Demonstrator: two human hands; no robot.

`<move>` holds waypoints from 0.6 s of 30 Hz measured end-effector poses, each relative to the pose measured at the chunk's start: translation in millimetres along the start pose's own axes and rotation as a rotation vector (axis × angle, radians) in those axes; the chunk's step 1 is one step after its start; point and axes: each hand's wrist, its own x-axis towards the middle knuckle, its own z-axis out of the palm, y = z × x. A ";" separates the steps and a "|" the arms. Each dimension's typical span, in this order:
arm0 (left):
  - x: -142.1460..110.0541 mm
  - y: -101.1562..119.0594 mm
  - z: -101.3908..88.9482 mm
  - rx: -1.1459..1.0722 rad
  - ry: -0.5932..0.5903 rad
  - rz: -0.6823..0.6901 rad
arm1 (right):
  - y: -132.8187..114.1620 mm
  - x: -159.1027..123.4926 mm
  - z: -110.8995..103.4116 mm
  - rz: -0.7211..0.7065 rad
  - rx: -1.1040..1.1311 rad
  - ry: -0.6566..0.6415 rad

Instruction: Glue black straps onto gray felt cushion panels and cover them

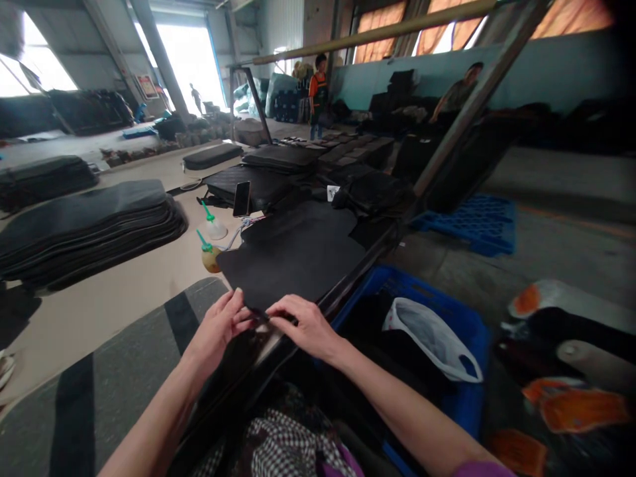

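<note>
A flat black sheet with a curved outline lies on the table in front of me. At its near edge my left hand has its fingers bent around the sheet's corner, thumb on the upper side. My right hand pinches the same near edge a little to the right. Left of the sheet stand two squeeze bottles with green nozzles, a clear bottle and a yellowish bottle. Beyond them a phone leans against a black stack.
A thick stack of black mats lies on the left. A grey panel with dark bands is at the near left. On my right a blue crate holds a white bag. A slanted metal bar rises at the right; people are farther back.
</note>
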 end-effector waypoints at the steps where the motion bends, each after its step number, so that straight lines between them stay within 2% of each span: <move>1: 4.7 -3.5 1.9 -0.002 0.013 -0.009 | -6.5 -2.0 1.1 -0.040 0.027 -0.080; 3: 11.3 -9.8 2.2 0.009 0.074 -0.024 | -10.3 -2.3 -4.9 -0.074 0.075 -0.197; 4: 12.8 -12.2 1.3 0.015 0.105 -0.031 | -6.6 -0.4 -12.7 -0.050 0.052 -0.198; 6: 12.0 -14.9 -1.5 0.036 0.140 -0.029 | 12.0 6.7 -37.7 0.110 -0.164 -0.064; 8: 8.0 -15.4 -4.6 0.079 0.137 0.007 | 42.3 15.4 -70.5 0.392 -0.560 0.141; 10: 4.6 -15.3 -8.1 0.144 0.110 0.057 | 77.3 22.4 -102.8 0.557 -0.692 0.250; 12: 4.5 -16.4 -12.2 0.225 0.089 0.098 | 109.5 26.0 -127.8 0.682 -0.753 0.291; 14: 8.4 -19.2 -16.5 0.295 0.083 0.149 | 134.4 27.6 -143.2 0.762 -0.771 0.289; 18: 15.6 -25.0 -19.8 0.436 0.091 0.255 | 157.5 30.3 -154.5 0.824 -0.729 0.259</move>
